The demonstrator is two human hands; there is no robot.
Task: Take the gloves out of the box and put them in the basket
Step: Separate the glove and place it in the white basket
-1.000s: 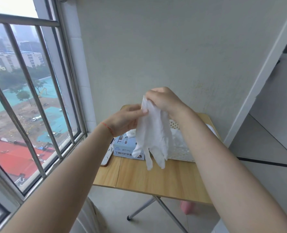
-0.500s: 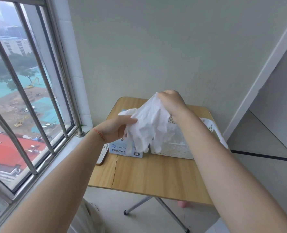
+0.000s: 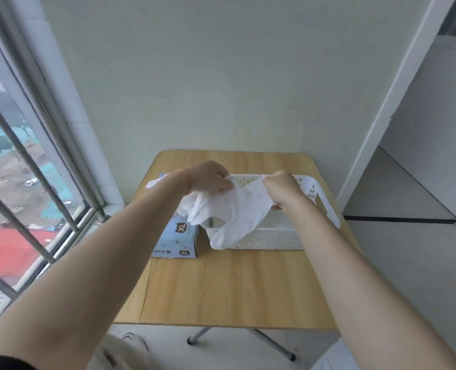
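**Both hands holding white gloves over basket and box**

Nearest, lying bare toward the front edge: the light wooden folding bench point(image 3: 221, 284), standing on thin metal legs over a pale tiled floor.

Further in, sitting on the bench's left part: the pale blue cardboard glove box point(image 3: 177, 240) marked "XL", just beside the white perforated plastic basket point(image 3: 274, 240) on its right.

Hanging above both: the thin white disposable gloves point(image 3: 234, 212), bunched and stretched between the two hands, with one loose end drooping over the basket's near wall and another bunch drooping over the top of the box. Cannot tell how many gloves are in the bunch, or whether any part is still caught in the box.

Gripping the left side of the gloves: the left hand point(image 3: 208, 177), fingers curled round the material, a thin red string round the wrist.

Pinching the right side of the gloves over the basket's opening: the right hand point(image 3: 281, 188), fingers clenched on the material.

Farthest back: a plain pale wall, with a barred window at the left showing rooftops and ground far below.
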